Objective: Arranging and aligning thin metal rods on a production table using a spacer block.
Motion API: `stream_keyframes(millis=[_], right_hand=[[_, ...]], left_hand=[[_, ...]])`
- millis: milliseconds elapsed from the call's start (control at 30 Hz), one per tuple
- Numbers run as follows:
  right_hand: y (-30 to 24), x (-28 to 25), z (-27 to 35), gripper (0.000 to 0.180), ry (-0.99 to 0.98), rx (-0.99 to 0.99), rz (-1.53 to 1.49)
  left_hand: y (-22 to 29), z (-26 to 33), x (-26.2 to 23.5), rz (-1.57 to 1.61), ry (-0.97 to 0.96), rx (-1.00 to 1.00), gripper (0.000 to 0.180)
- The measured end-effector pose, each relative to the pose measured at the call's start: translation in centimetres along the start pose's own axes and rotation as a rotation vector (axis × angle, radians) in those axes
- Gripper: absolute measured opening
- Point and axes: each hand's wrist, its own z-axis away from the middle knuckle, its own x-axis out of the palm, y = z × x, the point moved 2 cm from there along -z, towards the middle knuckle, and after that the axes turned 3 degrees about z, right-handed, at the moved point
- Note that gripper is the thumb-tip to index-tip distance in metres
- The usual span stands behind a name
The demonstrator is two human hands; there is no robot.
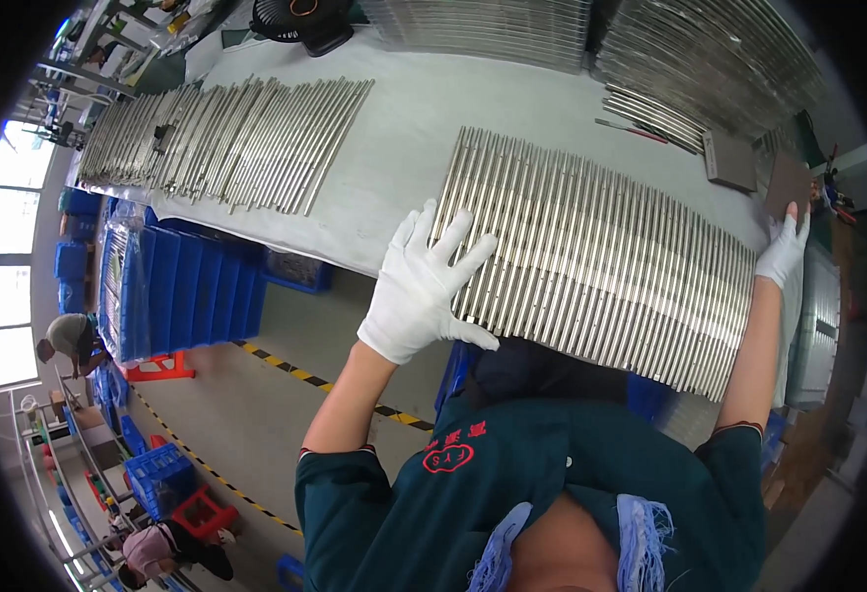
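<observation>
A wide row of shiny metal rods (601, 257) lies side by side on the white-covered table (404, 148). My left hand (429, 281), in a white glove, rests flat with spread fingers on the left end of this row. At the row's right end, my right hand (784, 247), also gloved, presses against the outermost rods. Neither hand grips anything.
Another batch of rods (226, 138) lies at the table's far left. Stacked rods (690, 59) sit at the back right, by dark flat blocks (731, 158). A black fan (300, 20) stands behind. Blue crates (192, 286) and other people (73, 340) are on the floor left.
</observation>
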Motion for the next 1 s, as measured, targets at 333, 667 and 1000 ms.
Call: stream_keyframes(millis=[333,667,1000], right_hand=[[-0.2,0.1,0.3,0.067,-0.006,0.015,-0.027],[0.2,-0.1,-0.1,0.064,0.009,-0.051,0.028],[0.4,-0.4,-0.4,0.063,0.021,-0.115,0.146]], left_hand=[[0.9,1.2,-0.4,0.025,0.037,-0.032,0.105],[1.3,1.1,-0.1,0.017,-0.017,-0.055,0.114],[-2.5,3.6,-0.9,-0.051,0.054,-0.180,0.111]])
